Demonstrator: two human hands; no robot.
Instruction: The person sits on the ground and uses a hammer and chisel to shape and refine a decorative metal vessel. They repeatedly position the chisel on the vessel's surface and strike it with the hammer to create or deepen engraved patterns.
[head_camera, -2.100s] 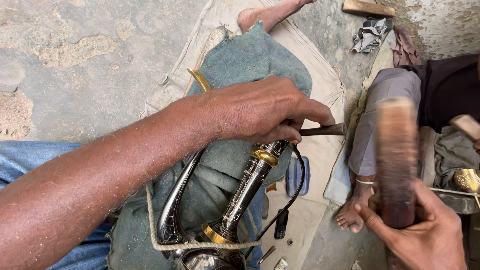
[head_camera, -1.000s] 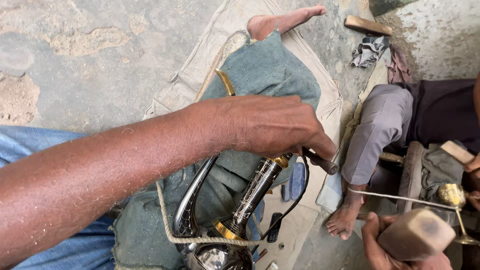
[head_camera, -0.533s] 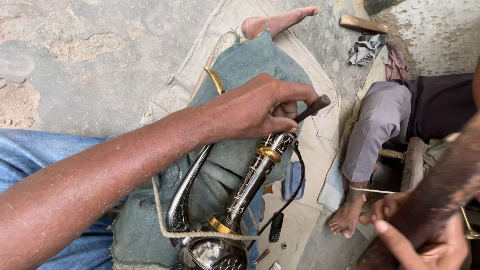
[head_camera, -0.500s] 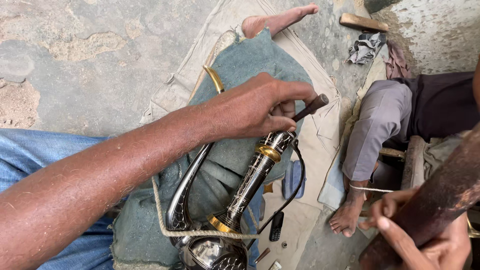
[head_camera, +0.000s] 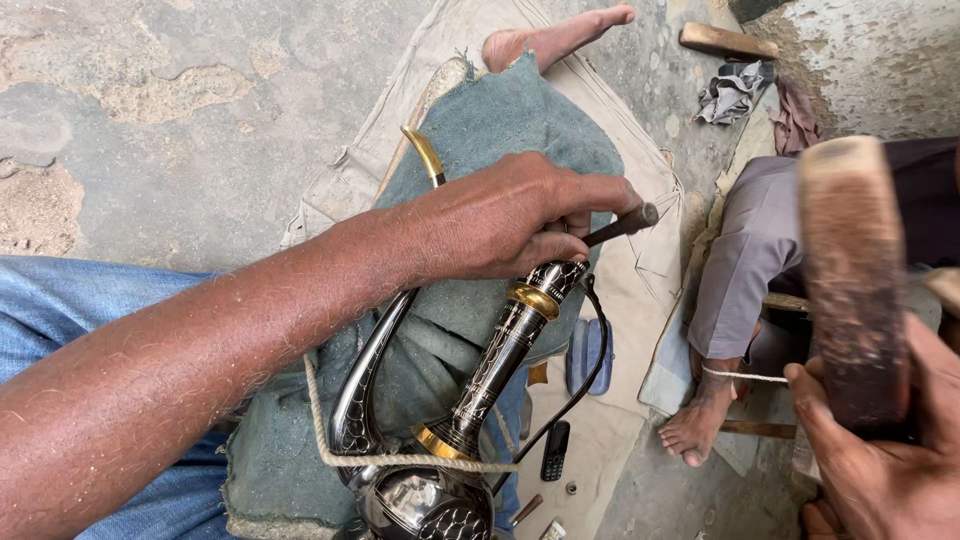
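We see a black vessel (head_camera: 470, 420) patterned with fine silver engraving and gold bands, a teal-green cloth (head_camera: 500, 130), blue jeans (head_camera: 60, 300), and a beige mat (head_camera: 620, 290)

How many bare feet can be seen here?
2. One bare foot lies at the top, past the green cloth. The other bare foot rests on the ground at lower right, below a grey trouser leg. More may be hidden.

Cracked grey concrete floor (head_camera: 200, 110), beige ground cloth (head_camera: 620, 290), daylight
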